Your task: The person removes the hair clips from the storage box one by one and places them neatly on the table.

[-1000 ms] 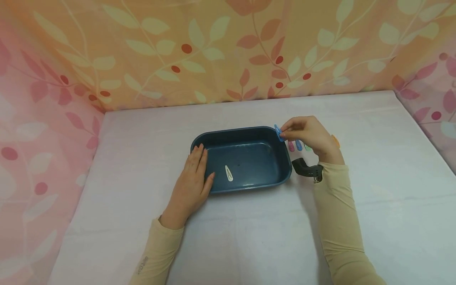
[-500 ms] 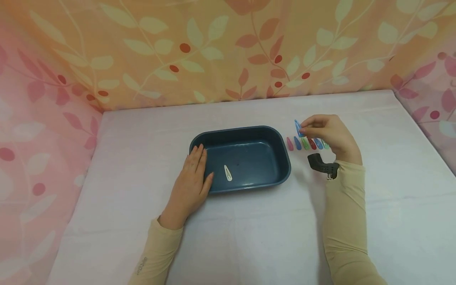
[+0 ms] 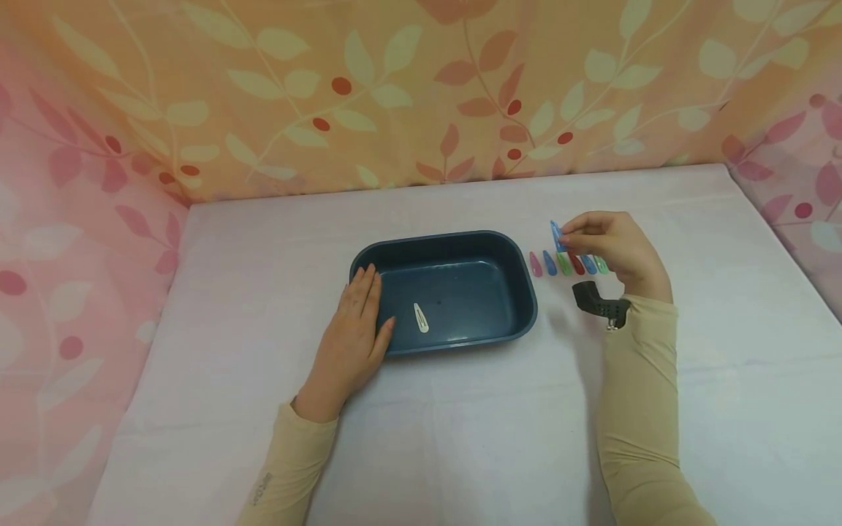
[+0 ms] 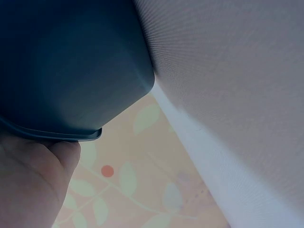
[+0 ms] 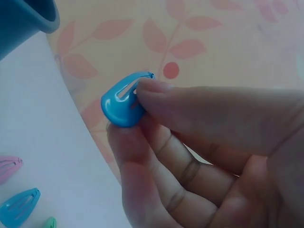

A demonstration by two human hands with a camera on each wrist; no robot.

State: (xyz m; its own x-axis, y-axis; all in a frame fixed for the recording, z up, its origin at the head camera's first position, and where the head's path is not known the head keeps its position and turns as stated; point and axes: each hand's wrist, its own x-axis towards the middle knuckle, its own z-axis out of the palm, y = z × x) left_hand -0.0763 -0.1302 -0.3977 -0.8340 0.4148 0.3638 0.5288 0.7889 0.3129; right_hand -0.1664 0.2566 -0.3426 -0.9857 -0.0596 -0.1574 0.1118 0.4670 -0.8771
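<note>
A blue snap hair clip (image 5: pixel 124 102) is pinched between the thumb and fingers of my right hand (image 3: pixel 612 245), raised above a row of clips. My left hand (image 3: pixel 351 332) rests over the left rim of a dark blue plastic basin (image 3: pixel 454 343), its fingers fairly straight. From the left wrist view, the thumb side of that hand (image 4: pixel 33 175) touches the basin's lip. Inside the basin lies one white hair clip (image 3: pixel 421 318). In the row on the table are a pink clip (image 3: pixel 536 264), a blue clip (image 3: pixel 549 262), a green clip (image 3: pixel 563 264), a red clip (image 3: pixel 576 264) and others, partly behind my right hand.
A white cloth covers the table (image 3: pixel 460 438). Behind it hangs a yellow leaf-patterned curtain (image 3: pixel 395 109), with a pink one (image 3: pixel 72 292) at the left. A black wrist mount (image 3: pixel 598 301) juts from my right sleeve, just in front of the clip row.
My right hand has moved right, from the basin's right rim to above the clip row, carrying the blue hair clip. My left hand stays on the rim.
</note>
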